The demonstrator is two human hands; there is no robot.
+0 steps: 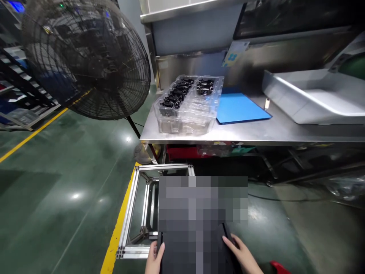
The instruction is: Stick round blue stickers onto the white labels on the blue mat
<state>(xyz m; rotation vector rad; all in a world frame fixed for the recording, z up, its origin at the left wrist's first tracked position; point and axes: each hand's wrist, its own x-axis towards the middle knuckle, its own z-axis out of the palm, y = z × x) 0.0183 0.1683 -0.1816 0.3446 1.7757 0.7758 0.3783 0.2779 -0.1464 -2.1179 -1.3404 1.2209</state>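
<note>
**Black flat-sided object [182, 258], held in two bare hands, much of it pixelated**

Left hand [154, 259] and right hand [241, 254] sit on opposite long edges, fingers pressed against the sides, the object between them; its exact kind cannot be told. Just ahead and left: open aluminium extrusion frame [134, 213] beside a yellow floor line [115, 236] on green epoxy floor [62, 198]. Farther ahead: stainless-steel workbench [256, 134] bearing a clear plastic blister tray [171, 123] of small black moulded parts [173, 97], a flat blue sheet [239, 108] and a shallow grey metal tray [313, 101]. Left of the bench: black wire-caged floor fan [85, 57].
</note>
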